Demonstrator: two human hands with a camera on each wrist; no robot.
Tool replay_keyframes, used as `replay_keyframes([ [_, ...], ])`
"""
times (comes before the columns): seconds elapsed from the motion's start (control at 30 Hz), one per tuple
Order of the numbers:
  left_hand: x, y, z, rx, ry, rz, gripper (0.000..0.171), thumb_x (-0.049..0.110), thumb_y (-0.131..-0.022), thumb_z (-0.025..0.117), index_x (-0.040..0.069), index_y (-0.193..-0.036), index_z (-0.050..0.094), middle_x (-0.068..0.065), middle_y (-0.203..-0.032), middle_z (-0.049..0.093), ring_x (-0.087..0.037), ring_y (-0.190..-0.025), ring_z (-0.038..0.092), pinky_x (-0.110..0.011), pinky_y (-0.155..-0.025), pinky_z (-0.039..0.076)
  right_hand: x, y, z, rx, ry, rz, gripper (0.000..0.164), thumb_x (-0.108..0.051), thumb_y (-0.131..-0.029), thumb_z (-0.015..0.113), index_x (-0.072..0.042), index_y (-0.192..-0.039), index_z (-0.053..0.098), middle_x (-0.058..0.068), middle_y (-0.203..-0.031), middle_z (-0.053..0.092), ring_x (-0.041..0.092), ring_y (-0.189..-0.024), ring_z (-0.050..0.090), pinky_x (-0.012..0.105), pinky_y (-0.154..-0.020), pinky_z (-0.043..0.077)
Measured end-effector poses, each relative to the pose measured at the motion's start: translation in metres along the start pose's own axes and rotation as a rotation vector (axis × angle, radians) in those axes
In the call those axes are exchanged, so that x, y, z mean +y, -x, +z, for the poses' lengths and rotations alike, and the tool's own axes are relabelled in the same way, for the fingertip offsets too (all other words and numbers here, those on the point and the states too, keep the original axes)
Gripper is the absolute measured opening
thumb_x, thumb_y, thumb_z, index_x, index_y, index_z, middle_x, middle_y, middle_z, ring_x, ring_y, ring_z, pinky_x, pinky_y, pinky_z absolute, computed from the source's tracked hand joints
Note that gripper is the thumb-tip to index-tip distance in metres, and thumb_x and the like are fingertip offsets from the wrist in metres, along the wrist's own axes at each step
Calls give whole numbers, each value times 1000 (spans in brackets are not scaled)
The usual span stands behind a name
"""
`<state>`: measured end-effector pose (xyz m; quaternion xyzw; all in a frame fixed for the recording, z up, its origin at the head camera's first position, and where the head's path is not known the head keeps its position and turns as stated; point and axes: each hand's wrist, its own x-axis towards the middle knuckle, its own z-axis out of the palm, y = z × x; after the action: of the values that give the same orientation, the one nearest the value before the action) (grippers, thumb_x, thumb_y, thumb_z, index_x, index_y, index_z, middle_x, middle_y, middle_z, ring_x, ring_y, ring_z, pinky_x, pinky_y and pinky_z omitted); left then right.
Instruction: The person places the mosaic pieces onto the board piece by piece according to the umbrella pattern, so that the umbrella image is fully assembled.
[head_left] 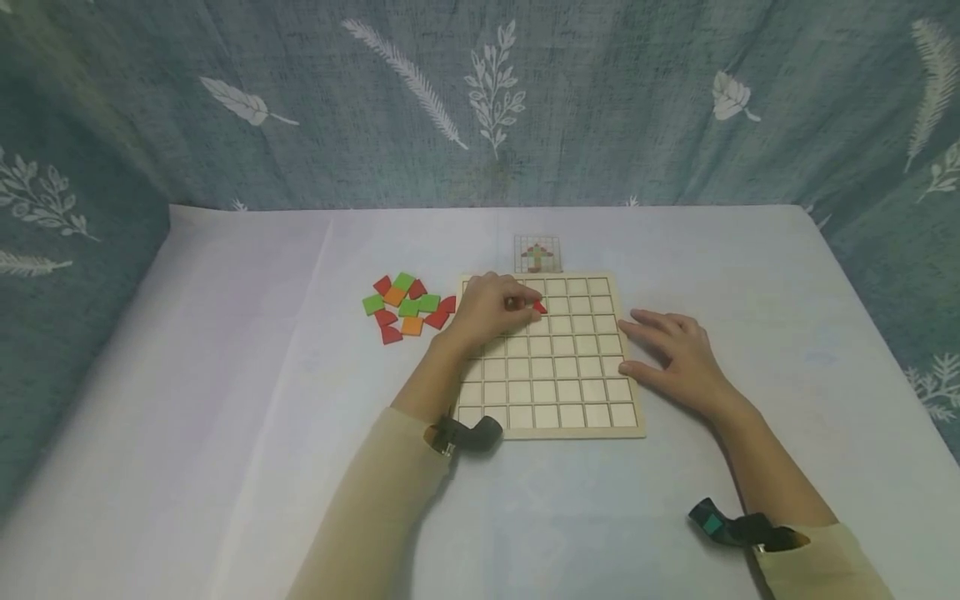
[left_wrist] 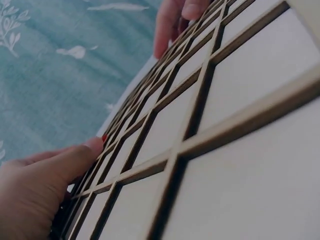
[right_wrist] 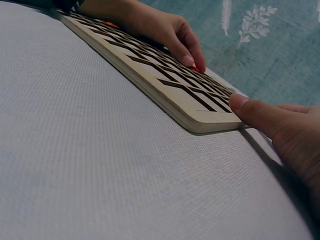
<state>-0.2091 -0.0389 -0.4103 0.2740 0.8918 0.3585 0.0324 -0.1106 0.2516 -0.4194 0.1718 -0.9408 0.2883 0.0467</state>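
A wooden board [head_left: 558, 392] with a grid of square cells lies on the table. Over its upper part, my left hand [head_left: 486, 312] pinches a small red piece [head_left: 539, 307] between thumb and fingers, down at a cell. The piece's full outline is hidden; in the right wrist view a bit of red [right_wrist: 197, 68] shows at the fingertips. Beside the board's right edge rests my right hand [head_left: 678, 360], its fingers loosely spread. Its thumb [right_wrist: 239, 101] touches the board's rim in the right wrist view.
Left of the board lie several flat pieces: red ones with a curved side [head_left: 391, 335], green squares [head_left: 408, 307] and orange squares [head_left: 412, 326]. A small gridded card [head_left: 537, 253] with a coloured arrow-like figure touches the board's far edge. Behind the white table [head_left: 225, 400] hangs a leaf-patterned curtain [head_left: 600, 108].
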Motion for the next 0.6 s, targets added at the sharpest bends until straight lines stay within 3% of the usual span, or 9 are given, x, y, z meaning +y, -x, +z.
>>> replay_keyframes([
  [0.27, 1, 9, -4, 5, 97, -27, 29, 25, -84, 71, 15, -111, 71, 4, -87, 62, -13, -84, 51, -31, -81, 39, -1, 0, 3, 13, -24, -28, 57, -35, -81, 72, -12, -131, 56, 17, -139, 45, 42, -122, 35, 62, -98, 20],
  [0.43, 5, 15, -11, 54, 73, -20, 34, 25, -82, 74, 10, -112, 70, 0, -88, 66, -18, -85, 51, -33, -80, 39, -1, 0, 2, 7, -15, -28, 58, -34, -81, 72, -11, -131, 55, 16, -139, 45, 43, -123, 34, 62, -98, 20],
  [0.6, 5, 21, -17, 77, 48, -78, 34, 25, -81, 75, 10, -111, 70, -1, -88, 65, -19, -86, 50, -36, -83, 36, 0, 1, -1, 7, -7, -13, 57, -35, -81, 72, -12, -131, 55, 16, -140, 45, 42, -124, 33, 62, -100, 19],
])
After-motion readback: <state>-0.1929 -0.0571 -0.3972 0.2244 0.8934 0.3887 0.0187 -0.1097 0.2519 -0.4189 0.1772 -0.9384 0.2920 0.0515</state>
